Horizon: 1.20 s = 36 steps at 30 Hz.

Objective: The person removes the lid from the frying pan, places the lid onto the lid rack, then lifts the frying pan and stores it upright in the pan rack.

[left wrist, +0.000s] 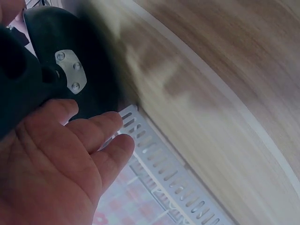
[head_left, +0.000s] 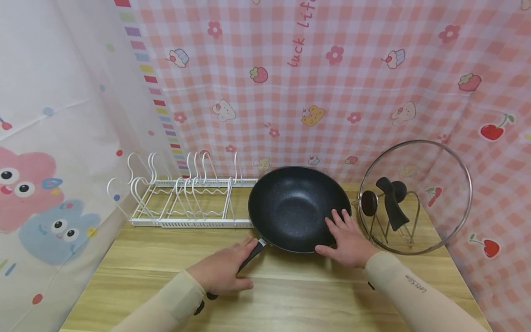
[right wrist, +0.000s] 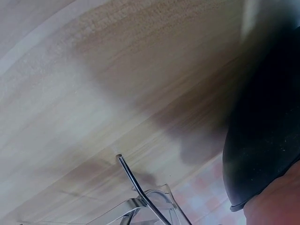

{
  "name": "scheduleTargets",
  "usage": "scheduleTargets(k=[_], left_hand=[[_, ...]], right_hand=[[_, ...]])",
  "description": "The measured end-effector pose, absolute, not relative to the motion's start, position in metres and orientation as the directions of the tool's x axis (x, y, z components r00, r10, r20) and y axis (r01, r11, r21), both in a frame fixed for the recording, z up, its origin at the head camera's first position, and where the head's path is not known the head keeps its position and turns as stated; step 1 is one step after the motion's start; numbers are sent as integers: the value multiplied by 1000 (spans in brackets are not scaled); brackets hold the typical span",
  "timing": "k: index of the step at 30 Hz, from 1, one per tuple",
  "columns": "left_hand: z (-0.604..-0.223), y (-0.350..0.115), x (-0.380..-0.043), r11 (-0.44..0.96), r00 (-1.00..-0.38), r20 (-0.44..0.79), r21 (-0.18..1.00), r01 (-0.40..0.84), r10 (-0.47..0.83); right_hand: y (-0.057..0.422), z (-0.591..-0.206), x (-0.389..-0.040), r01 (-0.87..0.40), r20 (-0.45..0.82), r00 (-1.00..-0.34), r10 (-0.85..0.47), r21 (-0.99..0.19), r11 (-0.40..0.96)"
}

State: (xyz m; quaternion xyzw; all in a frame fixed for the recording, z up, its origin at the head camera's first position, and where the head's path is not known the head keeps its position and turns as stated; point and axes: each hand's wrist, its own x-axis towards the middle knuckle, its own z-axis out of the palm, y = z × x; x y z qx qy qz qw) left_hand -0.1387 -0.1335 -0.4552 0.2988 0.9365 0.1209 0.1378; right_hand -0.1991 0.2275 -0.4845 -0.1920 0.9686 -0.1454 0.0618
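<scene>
A black wok [head_left: 296,207] sits mid-table, its long handle [head_left: 250,257] angled toward the front left. My left hand [head_left: 226,267] lies over that handle, thumb sticking out to the right. From the left wrist, its fingers [left wrist: 104,129] look loosely extended beside the handle, near the riveted bracket [left wrist: 71,70] on the wok's outer wall. My right hand [head_left: 344,240] rests with spread fingers on the wok's right rim, thumb at the front edge. Only a bit of that hand [right wrist: 276,199] shows in the right wrist view, against the dark wok [right wrist: 267,126].
Left of the wok stands a white wire rack [head_left: 195,224] with upright dividers. On the right, a round glass lid [head_left: 469,203] with a metal rim and black handle leans upright in a wire stand [head_left: 415,216]. A pink checked cloth [head_left: 269,55] hangs behind the wooden table [head_left: 282,299].
</scene>
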Motion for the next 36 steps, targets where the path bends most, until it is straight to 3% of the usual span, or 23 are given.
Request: scheduleTargets(k=[36], left_hand=[[-460, -120, -132, 783, -773, -186, 303, 543, 607]], right_hand=[[237, -480, -211, -368, -88, -907, -412, -309, 877]])
